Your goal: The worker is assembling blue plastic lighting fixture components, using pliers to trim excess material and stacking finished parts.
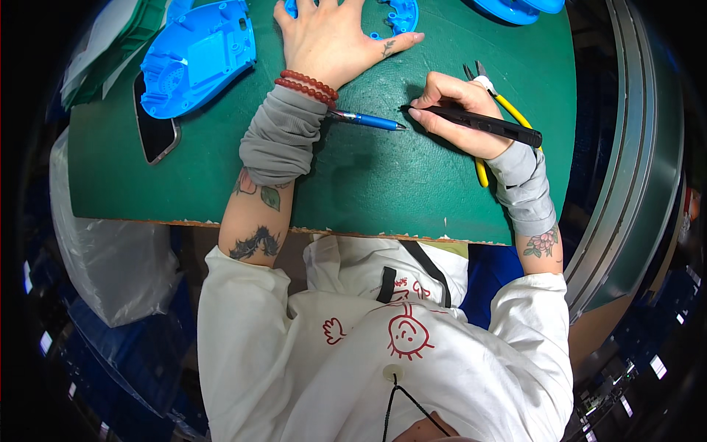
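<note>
With fingers spread, my left hand (325,46) lies over a blue plastic part (403,18) at the top of the view. Its fingertips are cut off by the upper edge, and much of that part is hidden. My right hand (462,110) is closed round a slim black pen-shaped tool (508,128), its dark tip pointing left, close to the green table (383,195). Behind and partly under the right hand rest yellow-handled cutters (513,110). Beside my left wrist lies a blue pen (372,120), its tip toward the right.
A blue plastic housing (202,55) sits at the upper left, partly over a dark-screened phone (157,125). Further left is a green tray or folder (121,44). More blue parts (515,9) are at the top right. Metal rails (626,147) run along the right side.
</note>
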The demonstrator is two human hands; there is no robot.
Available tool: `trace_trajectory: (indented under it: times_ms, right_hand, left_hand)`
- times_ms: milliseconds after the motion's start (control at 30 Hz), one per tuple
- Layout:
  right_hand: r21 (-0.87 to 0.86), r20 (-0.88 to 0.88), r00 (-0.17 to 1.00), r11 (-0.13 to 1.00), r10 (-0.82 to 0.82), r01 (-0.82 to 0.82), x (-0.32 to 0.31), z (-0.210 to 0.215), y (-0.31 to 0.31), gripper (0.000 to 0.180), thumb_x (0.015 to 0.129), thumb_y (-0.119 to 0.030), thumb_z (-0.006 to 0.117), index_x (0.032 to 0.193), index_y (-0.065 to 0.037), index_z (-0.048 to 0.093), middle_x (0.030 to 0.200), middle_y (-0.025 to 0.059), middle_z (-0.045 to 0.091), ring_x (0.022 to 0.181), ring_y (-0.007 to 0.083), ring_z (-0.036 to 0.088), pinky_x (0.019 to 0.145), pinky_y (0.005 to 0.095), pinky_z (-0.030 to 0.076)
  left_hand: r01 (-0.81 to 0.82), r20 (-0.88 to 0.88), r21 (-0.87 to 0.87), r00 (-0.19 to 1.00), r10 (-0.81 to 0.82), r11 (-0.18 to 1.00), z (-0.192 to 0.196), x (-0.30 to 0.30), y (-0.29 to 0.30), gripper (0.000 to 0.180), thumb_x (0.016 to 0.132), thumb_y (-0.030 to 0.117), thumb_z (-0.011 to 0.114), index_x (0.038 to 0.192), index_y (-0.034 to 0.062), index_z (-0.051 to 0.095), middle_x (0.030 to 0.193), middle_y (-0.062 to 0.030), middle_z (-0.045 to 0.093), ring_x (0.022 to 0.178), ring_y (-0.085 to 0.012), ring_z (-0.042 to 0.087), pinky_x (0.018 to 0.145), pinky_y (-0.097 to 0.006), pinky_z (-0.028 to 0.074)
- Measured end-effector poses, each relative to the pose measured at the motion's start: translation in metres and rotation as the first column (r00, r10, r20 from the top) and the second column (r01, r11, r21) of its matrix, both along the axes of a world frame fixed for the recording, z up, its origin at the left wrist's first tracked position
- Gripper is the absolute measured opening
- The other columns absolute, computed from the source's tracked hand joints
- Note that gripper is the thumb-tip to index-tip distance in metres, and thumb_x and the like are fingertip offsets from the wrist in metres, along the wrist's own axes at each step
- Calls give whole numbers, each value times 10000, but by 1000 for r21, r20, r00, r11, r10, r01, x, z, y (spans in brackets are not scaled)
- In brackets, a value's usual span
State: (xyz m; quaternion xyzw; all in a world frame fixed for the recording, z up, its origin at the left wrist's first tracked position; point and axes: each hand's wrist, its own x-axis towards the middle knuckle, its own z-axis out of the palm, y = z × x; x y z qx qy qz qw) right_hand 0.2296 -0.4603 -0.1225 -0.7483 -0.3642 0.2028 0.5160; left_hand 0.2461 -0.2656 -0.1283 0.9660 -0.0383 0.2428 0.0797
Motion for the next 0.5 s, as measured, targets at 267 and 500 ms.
trace_trajectory:
  times_ms: [267, 500]
  right_hand:
    - [-18, 8, 1000, 1000, -5, 5, -1, 1, 1, 160, 787, -63, 589, 749, -20, 440, 725, 66, 594, 662, 109, 550, 602, 256, 445]
    - [-53, 4, 1000, 998, 14, -13, 1, 2, 0, 157, 788, -59, 588, 749, -18, 442, 730, 66, 597, 668, 100, 558, 603, 251, 447]
  left_hand:
    - [0, 3, 17, 1000, 0, 1000, 0, 0, 1, 753, 637, 621, 630, 1157, 81, 546, 1297, -215, 411, 1219, -430, 327, 965, -577, 230]
    - [-5, -2, 10, 1000, 5, 1000, 0, 0, 0, 743, 635, 614, 635, 1156, 91, 546, 1299, -205, 413, 1218, -425, 331, 963, -576, 236]
